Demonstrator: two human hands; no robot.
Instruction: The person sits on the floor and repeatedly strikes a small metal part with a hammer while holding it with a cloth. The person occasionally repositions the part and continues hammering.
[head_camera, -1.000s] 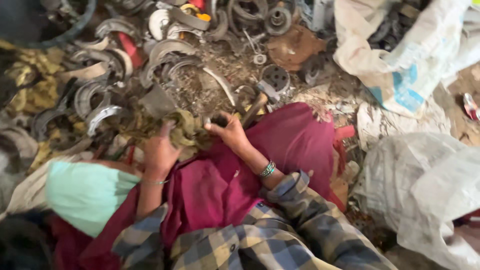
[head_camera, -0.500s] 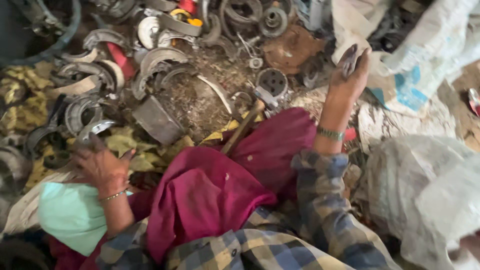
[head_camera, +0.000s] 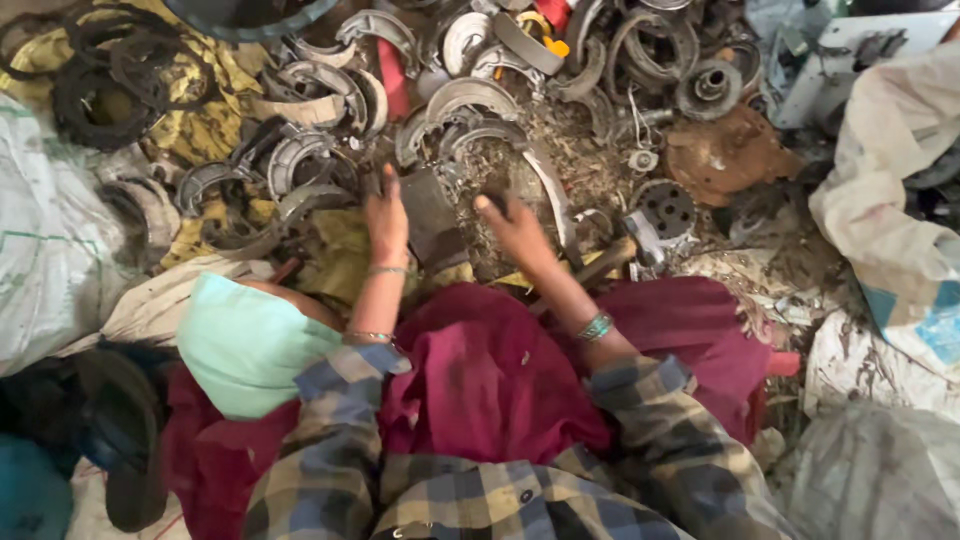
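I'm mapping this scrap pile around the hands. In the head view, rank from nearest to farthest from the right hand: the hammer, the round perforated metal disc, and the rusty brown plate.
From the right hand:
1. Hammer, just right of the hand, lying by the maroon cloth.
2. Round perforated metal disc, further right, just past the hammer's head.
3. Rusty brown plate, farthest, up and to the right.

We see curved metal parts (head_camera: 470, 100) piled across the upper frame, a flat plate (head_camera: 432, 215) between our hands at centre, sacks (head_camera: 890, 200) at right.
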